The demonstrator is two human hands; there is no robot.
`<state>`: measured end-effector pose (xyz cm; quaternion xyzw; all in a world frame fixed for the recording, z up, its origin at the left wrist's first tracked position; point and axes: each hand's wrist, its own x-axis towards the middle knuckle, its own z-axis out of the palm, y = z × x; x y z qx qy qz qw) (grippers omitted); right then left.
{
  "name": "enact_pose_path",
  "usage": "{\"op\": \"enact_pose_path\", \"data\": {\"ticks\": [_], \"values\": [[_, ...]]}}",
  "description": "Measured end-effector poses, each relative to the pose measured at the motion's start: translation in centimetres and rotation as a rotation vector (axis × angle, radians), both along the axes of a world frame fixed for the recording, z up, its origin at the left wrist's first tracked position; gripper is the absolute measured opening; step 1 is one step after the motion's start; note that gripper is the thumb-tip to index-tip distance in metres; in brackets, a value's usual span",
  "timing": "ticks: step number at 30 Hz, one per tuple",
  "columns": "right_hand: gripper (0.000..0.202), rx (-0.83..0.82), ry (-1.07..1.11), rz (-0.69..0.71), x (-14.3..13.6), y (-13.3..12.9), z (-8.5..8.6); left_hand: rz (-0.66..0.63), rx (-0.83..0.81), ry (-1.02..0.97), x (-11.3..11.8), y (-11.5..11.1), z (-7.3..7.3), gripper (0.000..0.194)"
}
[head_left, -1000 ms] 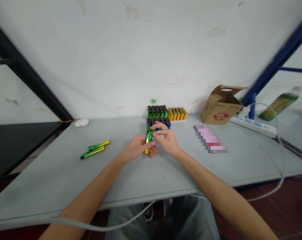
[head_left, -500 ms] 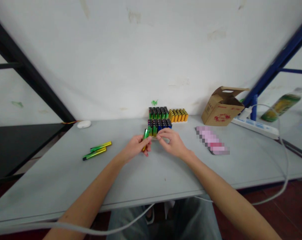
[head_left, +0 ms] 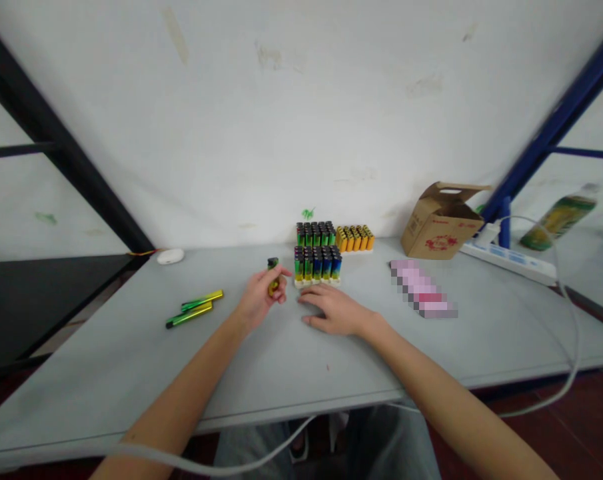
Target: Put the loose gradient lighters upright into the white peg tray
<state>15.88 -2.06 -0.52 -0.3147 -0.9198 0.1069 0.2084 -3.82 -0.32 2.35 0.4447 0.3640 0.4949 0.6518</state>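
My left hand [head_left: 257, 298] is closed around a green-and-yellow lighter [head_left: 273, 264], its dark top pointing up. To the right of it, a white tray [head_left: 317, 283] carries rows of upright lighters [head_left: 317, 265], green-yellow on the left and blue on the right. My right hand [head_left: 335, 311] lies low over the table just in front of this tray, fingers stretched and apart, holding nothing. Two more green-and-yellow lighters [head_left: 194, 313] lie flat on the table to the left of my left hand.
Behind stand green-black lighters [head_left: 315, 235] and a tray of orange lighters [head_left: 355, 239]. To the right are an open cardboard box [head_left: 438, 230], a blurred pink object [head_left: 424, 288], a power strip [head_left: 514, 263] and a bottle [head_left: 558, 217]. A white case [head_left: 170, 257] sits back left.
My left hand has moved left, away from the tray, with the lighter in it. My right hand has drawn back from the tray's front towards me, its fingers now spread.
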Motion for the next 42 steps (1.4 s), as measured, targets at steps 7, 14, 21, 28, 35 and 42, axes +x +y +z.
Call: {"op": "enact_pose_path", "data": {"ticks": [7,14,21,28,35,42], "values": [[0.048,0.047,-0.045,-0.073,-0.7,-0.5,-0.4,-0.141,-0.145,-0.186,-0.6,0.0,0.6,0.051],[0.023,0.038,0.123,0.002,0.5,0.0,1.2,-0.246,-0.115,-0.088,-0.5,0.0,0.1,0.053],[0.029,0.286,0.869,-0.688,3.7,2.4,2.2,-0.220,-0.091,0.001,-0.1,0.3,-0.6,0.052],[0.046,-0.190,0.304,-0.512,4.4,3.7,-0.4,-0.210,-0.110,0.034,0.0,0.5,-0.9,0.053],[0.056,-0.024,-0.019,-0.508,4.5,4.5,-2.6,-0.190,-0.134,0.054,0.2,0.5,-0.9,0.054],[0.065,-0.002,-0.041,-0.559,4.4,4.9,-3.2,-0.231,-0.131,0.025,0.4,0.2,-0.9,0.051]]}}
